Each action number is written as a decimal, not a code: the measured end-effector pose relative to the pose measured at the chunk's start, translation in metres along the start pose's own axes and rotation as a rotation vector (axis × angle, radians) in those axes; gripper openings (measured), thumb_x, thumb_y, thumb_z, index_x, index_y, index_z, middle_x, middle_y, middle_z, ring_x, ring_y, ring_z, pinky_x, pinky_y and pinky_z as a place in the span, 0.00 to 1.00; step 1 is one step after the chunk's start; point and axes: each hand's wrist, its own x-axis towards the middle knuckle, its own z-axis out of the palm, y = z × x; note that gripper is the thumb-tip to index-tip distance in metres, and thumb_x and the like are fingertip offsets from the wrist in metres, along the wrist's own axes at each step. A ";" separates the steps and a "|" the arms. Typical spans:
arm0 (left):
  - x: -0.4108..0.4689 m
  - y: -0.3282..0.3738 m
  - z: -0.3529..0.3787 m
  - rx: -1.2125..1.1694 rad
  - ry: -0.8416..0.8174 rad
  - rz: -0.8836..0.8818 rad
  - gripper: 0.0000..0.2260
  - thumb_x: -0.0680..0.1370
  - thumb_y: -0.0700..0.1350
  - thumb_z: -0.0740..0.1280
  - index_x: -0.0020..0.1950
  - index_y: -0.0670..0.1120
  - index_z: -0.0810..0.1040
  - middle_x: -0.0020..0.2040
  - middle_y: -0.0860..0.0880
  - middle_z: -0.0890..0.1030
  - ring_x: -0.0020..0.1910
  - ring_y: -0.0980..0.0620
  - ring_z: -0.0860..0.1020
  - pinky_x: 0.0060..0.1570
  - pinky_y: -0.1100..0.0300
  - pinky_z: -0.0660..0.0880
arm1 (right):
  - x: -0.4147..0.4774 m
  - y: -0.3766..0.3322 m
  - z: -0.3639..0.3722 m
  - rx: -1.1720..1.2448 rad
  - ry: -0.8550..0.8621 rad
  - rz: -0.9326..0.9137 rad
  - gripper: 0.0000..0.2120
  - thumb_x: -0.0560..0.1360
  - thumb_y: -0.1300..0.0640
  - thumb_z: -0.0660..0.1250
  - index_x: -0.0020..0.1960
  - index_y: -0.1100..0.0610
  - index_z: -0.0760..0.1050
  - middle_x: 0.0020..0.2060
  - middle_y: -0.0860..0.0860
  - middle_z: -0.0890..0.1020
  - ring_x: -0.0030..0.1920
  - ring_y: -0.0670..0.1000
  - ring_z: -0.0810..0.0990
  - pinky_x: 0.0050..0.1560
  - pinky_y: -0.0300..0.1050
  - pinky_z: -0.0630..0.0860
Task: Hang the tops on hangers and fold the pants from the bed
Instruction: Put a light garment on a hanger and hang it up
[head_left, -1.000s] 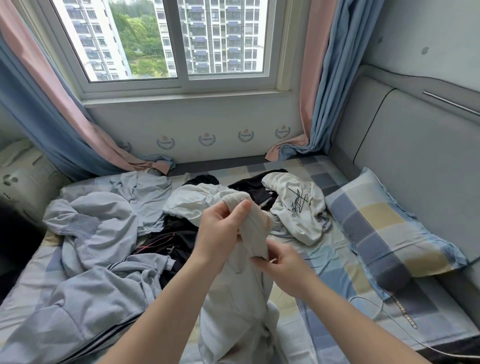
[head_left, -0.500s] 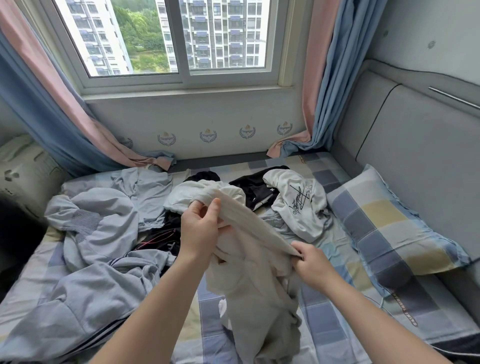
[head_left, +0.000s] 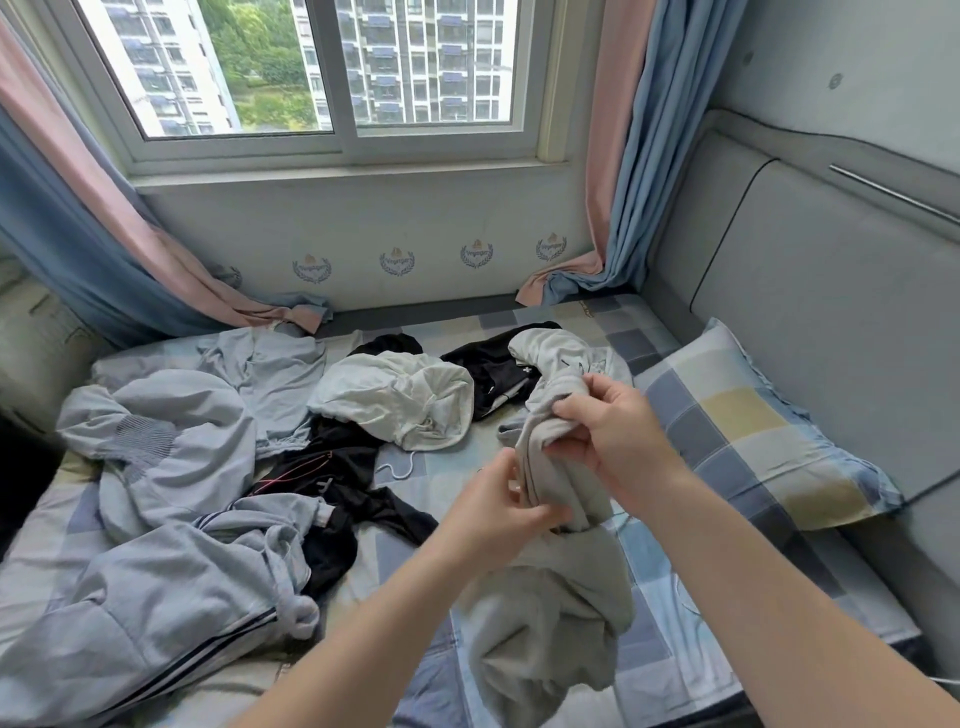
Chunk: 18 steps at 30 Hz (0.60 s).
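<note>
Grey crumpled garment (head_left: 550, 623); left hand (head_left: 493, 517), right hand (head_left: 615, 436) gripping.

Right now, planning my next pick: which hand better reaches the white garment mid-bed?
Probably left: the left hand lies nearer the white garment, while the right hand grips the bunched grey garment.

Head-high, forward-down, close over bed (head_left: 467, 322)

Checked bed (head_left: 447, 483) is crowded: blue-grey clothes (head_left: 156, 467) heaped on the left, black garment (head_left: 343, 467) beside them, white garment (head_left: 400, 395) crumpled just behind it, thin cord (head_left: 400, 469) nearby, pillow (head_left: 753, 431) far right.
</note>
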 end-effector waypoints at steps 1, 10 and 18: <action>0.002 -0.004 0.003 0.036 0.030 0.008 0.17 0.70 0.49 0.77 0.55 0.54 0.76 0.50 0.56 0.82 0.49 0.58 0.81 0.45 0.60 0.78 | -0.001 -0.004 0.001 0.064 -0.002 -0.003 0.06 0.78 0.69 0.64 0.45 0.61 0.76 0.34 0.54 0.81 0.34 0.50 0.82 0.32 0.44 0.80; 0.013 -0.066 -0.011 0.328 0.208 -0.225 0.11 0.72 0.36 0.63 0.52 0.47 0.75 0.46 0.49 0.79 0.51 0.42 0.78 0.42 0.54 0.69 | -0.002 -0.029 -0.011 0.273 0.106 -0.119 0.10 0.80 0.63 0.65 0.40 0.57 0.76 0.31 0.51 0.79 0.33 0.49 0.79 0.36 0.44 0.80; 0.001 -0.071 -0.032 0.481 0.562 -0.283 0.21 0.76 0.46 0.70 0.68 0.49 0.70 0.66 0.46 0.71 0.65 0.41 0.70 0.63 0.47 0.68 | -0.002 -0.021 -0.011 0.214 0.108 -0.062 0.07 0.81 0.58 0.65 0.47 0.60 0.78 0.38 0.55 0.82 0.38 0.51 0.83 0.39 0.44 0.81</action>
